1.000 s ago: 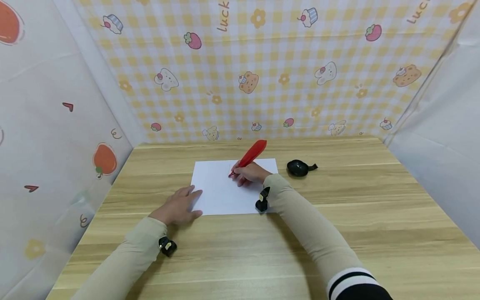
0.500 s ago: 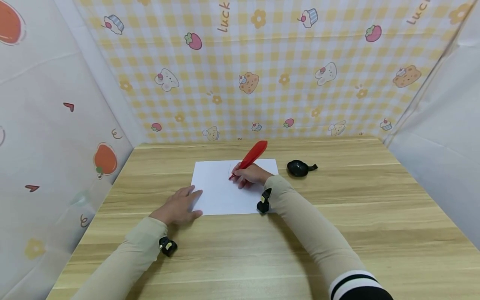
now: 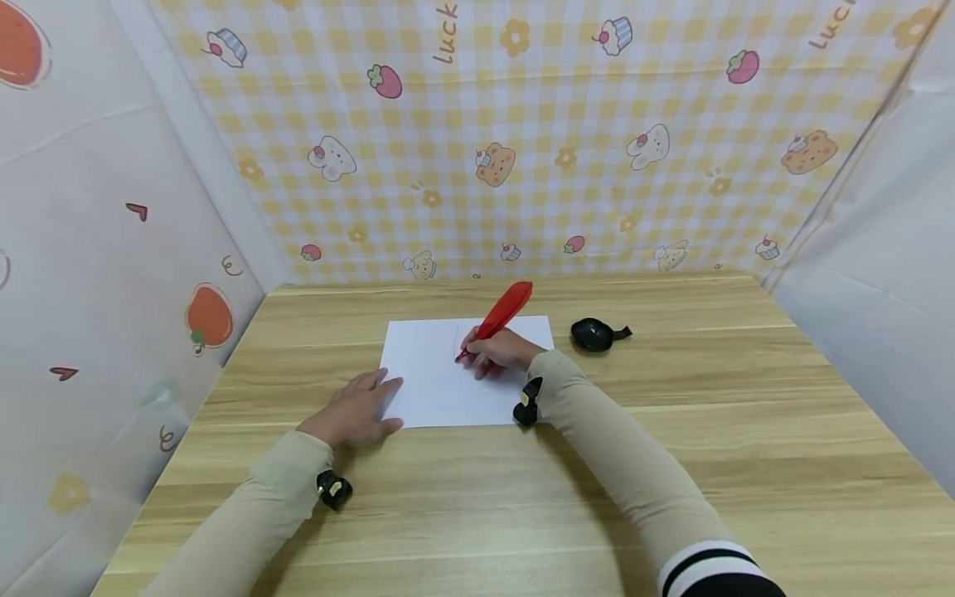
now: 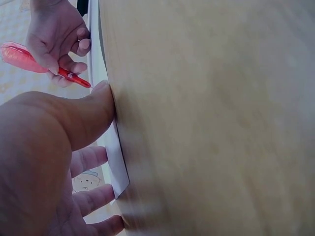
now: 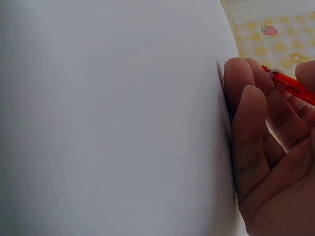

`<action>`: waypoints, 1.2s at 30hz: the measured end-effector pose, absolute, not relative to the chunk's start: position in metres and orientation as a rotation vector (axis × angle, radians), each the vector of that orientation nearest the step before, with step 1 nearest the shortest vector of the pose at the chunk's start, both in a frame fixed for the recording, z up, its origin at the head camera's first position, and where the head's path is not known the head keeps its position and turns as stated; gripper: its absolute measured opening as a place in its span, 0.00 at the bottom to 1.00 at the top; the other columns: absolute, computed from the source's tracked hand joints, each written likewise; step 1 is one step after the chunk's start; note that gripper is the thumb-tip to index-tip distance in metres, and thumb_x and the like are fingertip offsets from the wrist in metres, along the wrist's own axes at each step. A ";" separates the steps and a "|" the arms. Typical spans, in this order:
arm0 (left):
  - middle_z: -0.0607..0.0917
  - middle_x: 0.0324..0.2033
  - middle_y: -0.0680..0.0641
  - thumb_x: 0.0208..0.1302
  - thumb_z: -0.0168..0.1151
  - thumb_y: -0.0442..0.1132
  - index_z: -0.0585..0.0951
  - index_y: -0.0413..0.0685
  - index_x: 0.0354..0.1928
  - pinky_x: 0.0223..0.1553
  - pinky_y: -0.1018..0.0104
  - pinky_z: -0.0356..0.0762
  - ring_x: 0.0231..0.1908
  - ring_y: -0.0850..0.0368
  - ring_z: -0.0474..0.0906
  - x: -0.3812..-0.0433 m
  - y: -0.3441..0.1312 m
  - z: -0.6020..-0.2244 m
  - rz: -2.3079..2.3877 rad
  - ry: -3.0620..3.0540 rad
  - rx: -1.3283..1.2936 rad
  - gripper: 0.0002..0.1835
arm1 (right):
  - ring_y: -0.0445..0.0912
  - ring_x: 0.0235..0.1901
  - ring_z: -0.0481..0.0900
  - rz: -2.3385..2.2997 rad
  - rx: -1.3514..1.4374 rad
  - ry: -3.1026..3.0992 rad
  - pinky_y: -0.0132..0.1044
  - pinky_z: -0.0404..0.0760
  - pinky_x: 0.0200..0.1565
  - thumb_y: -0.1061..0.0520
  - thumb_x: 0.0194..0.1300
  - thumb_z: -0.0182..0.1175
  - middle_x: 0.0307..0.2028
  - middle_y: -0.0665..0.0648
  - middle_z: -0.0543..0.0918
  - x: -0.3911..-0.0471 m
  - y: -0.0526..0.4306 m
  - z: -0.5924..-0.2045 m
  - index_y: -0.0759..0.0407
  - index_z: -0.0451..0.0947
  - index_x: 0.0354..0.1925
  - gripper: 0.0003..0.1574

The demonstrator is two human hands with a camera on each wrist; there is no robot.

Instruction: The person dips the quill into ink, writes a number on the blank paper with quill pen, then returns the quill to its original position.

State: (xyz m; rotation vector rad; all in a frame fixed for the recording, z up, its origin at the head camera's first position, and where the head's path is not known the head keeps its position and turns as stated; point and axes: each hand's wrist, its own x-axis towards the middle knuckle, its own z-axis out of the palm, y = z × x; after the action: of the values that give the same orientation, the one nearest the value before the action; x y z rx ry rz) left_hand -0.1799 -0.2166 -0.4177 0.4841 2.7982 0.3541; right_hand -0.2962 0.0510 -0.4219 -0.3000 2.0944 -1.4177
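A white sheet of paper (image 3: 425,390) lies on the wooden table. My right hand (image 3: 498,350) pinches a red feather pen (image 3: 506,308) over the paper's upper middle, its feather end leaning up to the right. The pen's tip is at the paper, below a thin faint line. In the right wrist view the red pen (image 5: 290,87) shows between thumb and fingers, while the other fingers of that hand (image 5: 275,147) rest against the sheet. My left hand (image 3: 354,413) lies with spread fingers on the paper's left edge; its thumb (image 4: 93,110) presses the near edge in the left wrist view.
A small black pan-shaped holder (image 3: 593,335) with a short handle stands right of the paper. Behind the wooden table (image 3: 477,506) hangs a yellow checked cloth (image 3: 448,116), with white cloths at both sides. Black wrist cameras (image 3: 334,490) sit on both sleeves.
My right hand has moved slightly down toward me with the feather pen, and the thin line on the paper has grown longer. The left hand has stayed in place.
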 end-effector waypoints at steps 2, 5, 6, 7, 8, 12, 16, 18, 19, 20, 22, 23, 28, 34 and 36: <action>0.54 0.71 0.31 0.67 0.61 0.51 0.61 0.43 0.72 0.63 0.31 0.49 0.69 0.30 0.48 -0.180 -0.216 -0.417 0.351 2.797 0.479 0.38 | 0.46 0.22 0.82 -1.417 -0.300 2.091 0.33 0.77 0.23 0.57 0.71 0.53 0.33 0.57 0.85 -0.296 0.051 -0.422 0.58 0.77 0.44 0.08; 0.54 0.71 0.31 0.67 0.60 0.51 0.61 0.43 0.72 0.63 0.32 0.50 0.69 0.31 0.48 -0.179 -0.216 -0.416 0.354 2.795 0.474 0.37 | 0.45 0.22 0.83 -1.423 -0.333 2.077 0.33 0.77 0.23 0.58 0.71 0.52 0.33 0.57 0.85 -0.296 0.052 -0.424 0.59 0.77 0.45 0.09; 0.54 0.71 0.31 0.67 0.60 0.51 0.61 0.43 0.72 0.63 0.32 0.50 0.69 0.31 0.48 -0.179 -0.215 -0.416 0.359 2.793 0.472 0.37 | 0.45 0.21 0.83 -1.427 -0.346 2.072 0.33 0.77 0.23 0.59 0.71 0.52 0.33 0.57 0.85 -0.296 0.053 -0.424 0.60 0.77 0.45 0.09; 0.54 0.71 0.31 0.67 0.60 0.50 0.62 0.43 0.72 0.63 0.32 0.50 0.69 0.31 0.49 -0.179 -0.215 -0.415 0.365 2.791 0.469 0.37 | 0.45 0.21 0.83 -1.431 -0.358 2.066 0.33 0.77 0.23 0.59 0.71 0.52 0.33 0.57 0.85 -0.295 0.053 -0.425 0.60 0.76 0.45 0.09; 0.54 0.71 0.31 0.67 0.60 0.50 0.62 0.42 0.72 0.63 0.32 0.50 0.69 0.31 0.49 -0.179 -0.215 -0.415 0.370 2.790 0.470 0.37 | 0.45 0.21 0.83 -1.436 -0.367 2.060 0.33 0.77 0.23 0.59 0.70 0.52 0.33 0.57 0.85 -0.295 0.053 -0.425 0.61 0.76 0.45 0.09; 0.54 0.71 0.31 0.67 0.60 0.50 0.62 0.42 0.72 0.63 0.31 0.50 0.69 0.31 0.49 -0.178 -0.214 -0.413 0.376 2.785 0.470 0.36 | 0.45 0.21 0.83 -1.442 -0.393 2.046 0.33 0.77 0.23 0.59 0.70 0.52 0.33 0.57 0.85 -0.294 0.055 -0.425 0.61 0.76 0.45 0.09; 0.54 0.71 0.31 0.67 0.60 0.50 0.61 0.42 0.72 0.63 0.31 0.49 0.69 0.31 0.49 -0.177 -0.214 -0.412 0.374 2.781 0.471 0.37 | 0.44 0.21 0.82 -1.431 -0.404 2.044 0.32 0.76 0.23 0.59 0.70 0.52 0.32 0.57 0.85 -0.292 0.056 -0.424 0.61 0.76 0.45 0.09; 0.54 0.71 0.31 0.67 0.60 0.50 0.61 0.42 0.72 0.63 0.31 0.49 0.69 0.30 0.49 -0.177 -0.214 -0.412 0.378 2.778 0.471 0.37 | 0.44 0.21 0.82 -1.426 -0.408 2.040 0.32 0.76 0.23 0.59 0.70 0.52 0.32 0.57 0.85 -0.291 0.056 -0.424 0.61 0.76 0.45 0.09; 0.54 0.71 0.31 0.67 0.60 0.50 0.61 0.42 0.72 0.63 0.31 0.49 0.69 0.30 0.49 -0.177 -0.214 -0.412 0.380 2.776 0.470 0.37 | 0.44 0.21 0.82 -1.423 -0.408 2.038 0.32 0.76 0.23 0.59 0.70 0.52 0.32 0.57 0.85 -0.291 0.056 -0.424 0.61 0.76 0.45 0.09; 0.54 0.71 0.31 0.67 0.60 0.50 0.61 0.42 0.72 0.63 0.31 0.49 0.69 0.30 0.49 -0.178 -0.214 -0.412 0.380 2.775 0.470 0.37 | 0.44 0.21 0.82 -1.420 -0.411 2.035 0.32 0.76 0.23 0.59 0.70 0.52 0.32 0.57 0.85 -0.291 0.056 -0.424 0.61 0.76 0.45 0.09; 0.54 0.71 0.30 0.67 0.60 0.50 0.61 0.42 0.72 0.63 0.31 0.49 0.69 0.30 0.49 -0.178 -0.214 -0.412 0.374 2.778 0.475 0.37 | 0.44 0.21 0.82 -1.411 -0.415 2.028 0.32 0.77 0.23 0.59 0.70 0.52 0.32 0.56 0.85 -0.291 0.057 -0.425 0.61 0.76 0.45 0.09; 0.54 0.71 0.30 0.67 0.60 0.50 0.61 0.42 0.72 0.63 0.31 0.49 0.69 0.30 0.49 -0.178 -0.215 -0.412 0.371 2.779 0.475 0.37 | 0.44 0.21 0.82 -1.406 -0.419 2.027 0.32 0.77 0.23 0.59 0.70 0.52 0.32 0.56 0.85 -0.291 0.057 -0.425 0.61 0.76 0.46 0.09; 0.54 0.71 0.30 0.67 0.60 0.50 0.61 0.42 0.72 0.63 0.31 0.50 0.69 0.30 0.49 -0.178 -0.215 -0.413 0.361 2.782 0.479 0.37 | 0.44 0.21 0.83 -1.396 -0.440 2.033 0.32 0.77 0.24 0.59 0.71 0.51 0.33 0.56 0.85 -0.288 0.058 -0.424 0.60 0.76 0.46 0.09; 0.54 0.71 0.31 0.67 0.61 0.50 0.61 0.42 0.72 0.62 0.30 0.50 0.69 0.30 0.49 -0.179 -0.216 -0.415 0.362 2.789 0.478 0.37 | 0.44 0.22 0.83 -1.389 -0.470 2.026 0.32 0.77 0.24 0.59 0.71 0.50 0.33 0.56 0.85 -0.284 0.060 -0.424 0.61 0.75 0.46 0.10; 0.54 0.71 0.31 0.67 0.61 0.50 0.61 0.43 0.72 0.62 0.30 0.50 0.69 0.31 0.49 -0.179 -0.216 -0.415 0.363 2.791 0.476 0.37 | 0.44 0.22 0.83 -1.387 -0.477 2.022 0.32 0.77 0.24 0.59 0.71 0.50 0.32 0.57 0.85 -0.284 0.060 -0.423 0.62 0.75 0.45 0.10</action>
State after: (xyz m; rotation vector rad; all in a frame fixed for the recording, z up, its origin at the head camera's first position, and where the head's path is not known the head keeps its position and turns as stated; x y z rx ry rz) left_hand -0.1788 -0.2159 -0.4154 0.4756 2.7914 0.3630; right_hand -0.2839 0.0603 -0.4234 -0.4769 2.0224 -1.3871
